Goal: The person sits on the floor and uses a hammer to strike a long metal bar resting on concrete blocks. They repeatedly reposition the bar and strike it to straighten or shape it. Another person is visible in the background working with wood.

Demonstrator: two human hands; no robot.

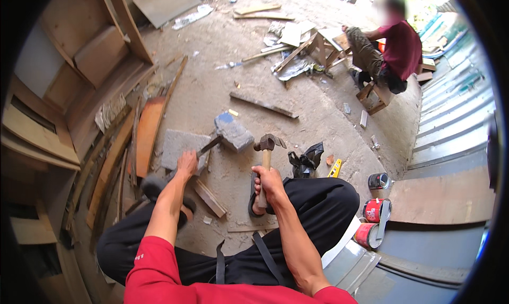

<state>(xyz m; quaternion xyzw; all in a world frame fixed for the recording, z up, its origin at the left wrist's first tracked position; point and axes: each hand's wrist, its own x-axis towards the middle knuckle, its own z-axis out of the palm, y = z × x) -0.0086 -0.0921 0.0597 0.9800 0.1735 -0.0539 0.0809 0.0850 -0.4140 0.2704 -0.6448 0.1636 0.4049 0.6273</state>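
Observation:
My right hand is wrapped round the wooden handle of a claw hammer, its brown metal head raised above the floor. My left hand is closed at the near end of a dark, flat, narrow strip, whose exact kind I cannot make out. The strip slants across a flat grey concrete block, and its far end reaches a second, bluish-grey block. Just this side of the flat block, a short piece of wood lies between my feet.
Wooden boards lie left, beside a wooden cabinet. A black plastic bag, a yellow level and paint cans are to my right. Another person sits at the back right near wood scraps.

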